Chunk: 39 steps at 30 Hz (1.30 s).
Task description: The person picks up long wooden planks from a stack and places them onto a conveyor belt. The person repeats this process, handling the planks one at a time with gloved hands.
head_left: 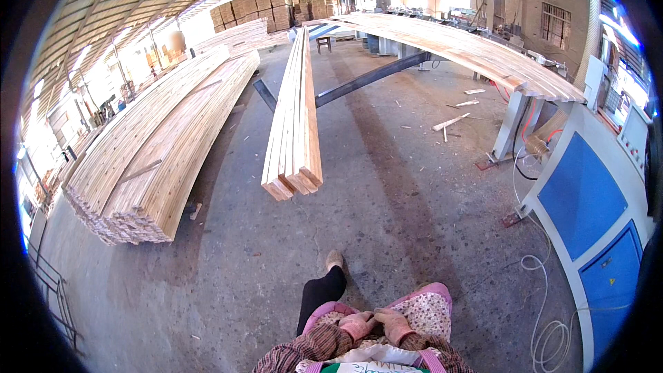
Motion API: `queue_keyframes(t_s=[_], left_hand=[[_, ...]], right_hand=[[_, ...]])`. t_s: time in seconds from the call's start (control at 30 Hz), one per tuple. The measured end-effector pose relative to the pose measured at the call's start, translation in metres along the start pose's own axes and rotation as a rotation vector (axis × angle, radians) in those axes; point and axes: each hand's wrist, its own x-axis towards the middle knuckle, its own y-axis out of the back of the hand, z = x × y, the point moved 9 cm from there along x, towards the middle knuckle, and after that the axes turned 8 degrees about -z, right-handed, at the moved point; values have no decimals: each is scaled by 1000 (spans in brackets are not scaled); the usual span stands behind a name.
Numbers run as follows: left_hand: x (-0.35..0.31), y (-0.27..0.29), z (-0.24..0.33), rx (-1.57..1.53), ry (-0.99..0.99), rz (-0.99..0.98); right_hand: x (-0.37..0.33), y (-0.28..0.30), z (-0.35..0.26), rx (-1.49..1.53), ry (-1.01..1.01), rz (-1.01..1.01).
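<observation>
My left hand [357, 324] and my right hand [394, 324] are in pinkish work gloves, held close together against my floral apron at the bottom of the view. They touch each other and hold nothing. One leg in black trousers and a tan shoe [334, 260] steps forward on the concrete floor. Ahead, a bundle of long wooden planks [294, 131] rests raised on a dark steel beam [366, 79], its cut ends facing me.
A big stack of long planks [159, 159] lies at left. At right a long plank-covered machine table [476, 48], a white and blue cabinet [587, 200], coiled white cable [549, 338] and wood scraps [450, 123] on the floor. Metal railing [48, 283] stands far left.
</observation>
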Motion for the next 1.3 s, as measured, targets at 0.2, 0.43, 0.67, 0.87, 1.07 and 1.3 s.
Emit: queue_keyframes(t_s=[0.2, 0.43, 0.67, 0.87, 1.07, 1.3], left_hand=[[-13, 13, 17, 51, 53, -3], [-8, 8, 11, 49, 71, -23], [-6, 6, 5, 9, 89, -30], [-5, 6, 4, 5, 78, -33], [-11, 13, 12, 24, 97, 18], [-70, 196, 147, 319, -241, 544]], right_hand=[[8, -7, 2, 46, 81, -71], [-18, -13, -56, -792, 398, -88], [-3, -12, -17, 175, -106, -34], [-9, -9, -56, -232, 122, -72], [-21, -13, -86, -393, 209, -92], [-9, -7, -33, 369, -203, 27]])
